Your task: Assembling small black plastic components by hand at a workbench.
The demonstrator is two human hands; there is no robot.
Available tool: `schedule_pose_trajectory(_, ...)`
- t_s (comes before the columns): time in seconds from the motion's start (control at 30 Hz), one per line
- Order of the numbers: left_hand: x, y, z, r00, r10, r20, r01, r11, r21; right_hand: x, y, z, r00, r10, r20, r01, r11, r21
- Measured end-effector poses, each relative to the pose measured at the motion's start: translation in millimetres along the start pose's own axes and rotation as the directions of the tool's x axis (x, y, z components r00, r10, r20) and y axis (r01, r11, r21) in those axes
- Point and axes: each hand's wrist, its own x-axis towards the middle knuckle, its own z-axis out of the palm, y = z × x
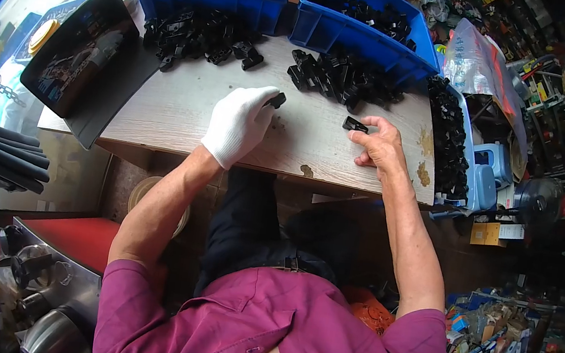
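My left hand, in a white knit glove, is closed on a small black plastic part that sticks out past the fingertips. Bare and to the right, my right hand pinches another small black part between thumb and fingers. Both hands are just above the pale wooden tabletop, apart from each other. Beyond the left hand lies a heap of black parts. A second heap of black parts lies beyond the right hand. The exact kind of these parts is too small to tell.
Two blue bins of black parts stand along the table's far edge. A dark tablet-like screen leans at the left. Another bin of black parts sits off the right edge. Below left is a steel pot.
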Motion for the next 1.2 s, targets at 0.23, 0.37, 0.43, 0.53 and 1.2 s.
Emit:
schedule_pose_trajectory(0.23,9,28,34,0.996,0.085,0.033,-0.079,0.987,-0.139,-2,0,10,0.991,0.004,0.137,0.01,0.995,-0.101)
schedule_pose_trajectory(0.37,24,34,61,0.965,0.19,0.181,-0.169,0.978,-0.124,-8,1,20,0.978,0.007,0.21,0.013,0.996,-0.092)
schedule_pose_trajectory(0.43,28,36,68,0.934,0.215,0.286,-0.205,0.977,-0.064,-8,1,23,0.979,-0.005,0.206,0.02,0.997,-0.072)
schedule_pose_trajectory(0.53,35,36,71,0.893,0.316,0.322,-0.307,0.948,-0.079,-11,-2,24,0.982,-0.008,0.189,0.018,0.999,-0.051)
schedule_pose_trajectory(1.2,23,33,62,0.843,0.4,0.358,-0.396,0.914,-0.09,-11,9,20,0.98,-0.061,0.19,0.067,0.997,-0.025)
